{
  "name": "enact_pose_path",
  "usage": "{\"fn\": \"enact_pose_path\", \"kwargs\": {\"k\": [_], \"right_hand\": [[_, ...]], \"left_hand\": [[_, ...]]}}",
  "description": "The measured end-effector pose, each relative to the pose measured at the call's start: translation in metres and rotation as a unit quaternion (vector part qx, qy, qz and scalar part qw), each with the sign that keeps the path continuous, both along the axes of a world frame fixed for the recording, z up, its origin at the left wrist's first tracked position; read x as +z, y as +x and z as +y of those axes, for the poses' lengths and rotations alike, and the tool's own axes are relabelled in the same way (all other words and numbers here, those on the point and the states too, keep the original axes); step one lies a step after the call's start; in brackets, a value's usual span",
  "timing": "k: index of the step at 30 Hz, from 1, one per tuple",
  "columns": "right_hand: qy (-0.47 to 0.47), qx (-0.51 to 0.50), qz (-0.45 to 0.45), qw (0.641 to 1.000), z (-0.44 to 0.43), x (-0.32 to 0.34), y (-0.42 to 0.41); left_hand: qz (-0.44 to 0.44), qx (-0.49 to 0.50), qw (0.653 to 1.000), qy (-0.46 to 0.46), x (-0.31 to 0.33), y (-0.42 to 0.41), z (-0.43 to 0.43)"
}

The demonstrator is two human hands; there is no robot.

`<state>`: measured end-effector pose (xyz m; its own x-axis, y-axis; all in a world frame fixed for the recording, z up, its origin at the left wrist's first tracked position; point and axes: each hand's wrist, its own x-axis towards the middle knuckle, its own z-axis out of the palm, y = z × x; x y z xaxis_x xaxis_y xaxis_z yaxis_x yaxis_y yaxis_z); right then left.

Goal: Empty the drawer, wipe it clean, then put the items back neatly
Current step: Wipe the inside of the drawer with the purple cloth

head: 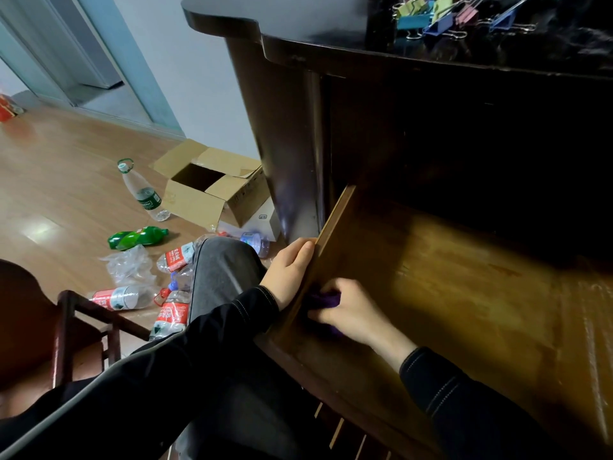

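Note:
The wooden drawer point(481, 310) stands pulled out of the dark desk, its floor bare. My left hand point(290, 270) grips the outside of the drawer's left side wall point(331, 234), thumb on the top edge. My right hand point(348, 310) is inside the drawer at its near left corner, fingers closed on a purple cloth point(326, 298) pressed against the wall and floor. Most of the cloth is hidden under the hand. Coloured binder clips point(444, 18) lie in a pile on the desk top point(315, 24) at the upper right.
Left of the desk, an open cardboard box point(212, 190) stands on the wooden floor. Several empty plastic bottles point(142, 194) and a green one point(137, 237) lie scattered near my raised knee point(225, 270). A dark wooden chair point(66, 327) stands at the lower left.

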<state>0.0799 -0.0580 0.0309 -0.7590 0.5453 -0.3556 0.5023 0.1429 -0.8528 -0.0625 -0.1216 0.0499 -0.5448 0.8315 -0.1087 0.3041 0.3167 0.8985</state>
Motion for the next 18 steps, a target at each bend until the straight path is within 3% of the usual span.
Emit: {"fn": "enact_pose_path", "kwargs": {"k": [3, 7, 13, 18], "right_hand": [[0.009, 0.027, -0.022, 0.999, 0.001, 0.004, -0.002], [0.000, 0.015, 0.056, 0.998, 0.001, 0.011, 0.004], [-0.032, 0.025, -0.023, 0.999, -0.006, 0.005, -0.002], [-0.026, 0.006, 0.038, 0.999, -0.008, 0.013, 0.002]], "left_hand": [[0.001, -0.001, 1.000, -0.002, 0.001, 0.002, -0.001], [0.003, -0.008, 1.000, 0.010, 0.002, 0.001, -0.001], [0.000, 0.000, 1.000, 0.001, 0.002, 0.002, -0.001], [-0.012, 0.002, 1.000, 0.004, 0.001, 0.001, 0.000]]}}
